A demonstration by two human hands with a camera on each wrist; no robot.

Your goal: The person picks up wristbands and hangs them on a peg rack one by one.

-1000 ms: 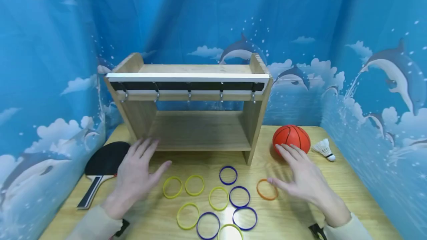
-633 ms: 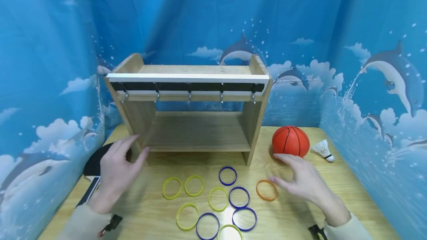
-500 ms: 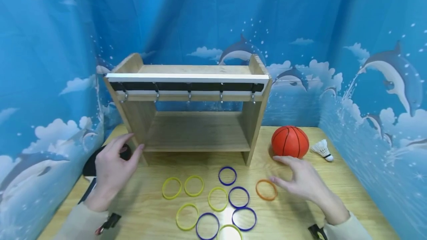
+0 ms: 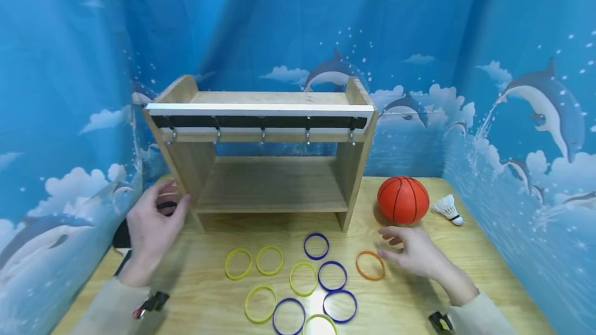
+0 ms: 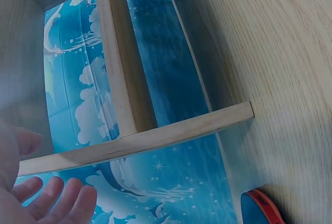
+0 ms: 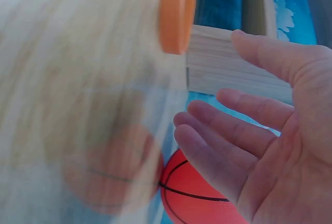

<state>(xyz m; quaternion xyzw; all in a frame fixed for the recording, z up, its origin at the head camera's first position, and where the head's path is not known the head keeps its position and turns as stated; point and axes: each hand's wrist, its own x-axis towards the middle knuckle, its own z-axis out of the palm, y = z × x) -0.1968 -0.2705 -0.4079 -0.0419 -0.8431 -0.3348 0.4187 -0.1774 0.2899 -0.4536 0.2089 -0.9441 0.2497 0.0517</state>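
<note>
Fingers [image 5: 83, 203] of both hands are released and softly bent. The left hand [image 4: 149, 229] is just beside the left side panel of the rack [image 4: 274, 185]; in the left wrist view the panel's edge runs between thumb and fingers, and whether they touch it I cannot tell. The right hand [image 4: 414, 252] hovers in front of the ball [image 4: 403, 199], its thumb near the orange ring [image 6: 176, 16]; contact with the ring is unclear.

Largest is the blue curtain [image 4: 279, 25], printed with dolphins and clouds, behind and at both sides. Next comes the pale wooden surface [image 4: 219, 314]. On it the wooden rack stands upright, with five metal hooks on a black strip along its white rail [image 4: 261, 108]. A black paddle [image 4: 121, 235] lies left of the rack, partly hidden by the left hand. The red ball rests right of the rack, with a white shuttlecock [image 4: 448, 210] beside it. Smallest are the rings, in front of the rack: five yellow rings [image 4: 290, 278], four blue rings [image 4: 316, 259], and the orange ring rightmost.
</note>
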